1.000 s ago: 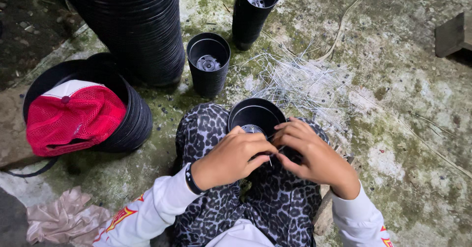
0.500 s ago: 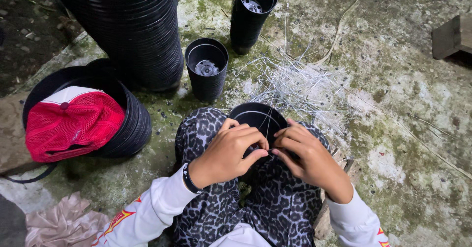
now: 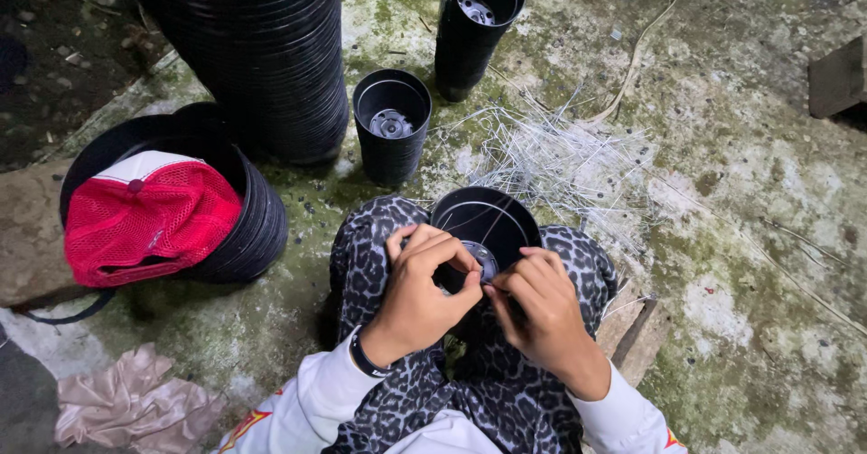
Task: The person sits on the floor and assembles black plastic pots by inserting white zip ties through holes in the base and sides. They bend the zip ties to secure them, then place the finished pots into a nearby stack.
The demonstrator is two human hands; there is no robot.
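Centrally, both hands crowd the black pot's (image 3: 485, 224) near rim — left hand (image 3: 423, 284) and right hand (image 3: 539, 308) pinching thin wire (image 3: 476, 278), open floor (image 3: 750, 237) at right.

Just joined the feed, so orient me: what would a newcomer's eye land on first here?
Both hands, left hand and right hand, meet at the near rim of a black pot on the lap. A red cap sits on stacked pots at left; thin wires lie on the ground beyond.

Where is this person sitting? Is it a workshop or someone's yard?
Probably an outdoor yard used for plant-pot work. The ground is rough, mossy concrete; tall stacks of black plastic pots stand about, and a pile of thin wire pieces lies nearby.
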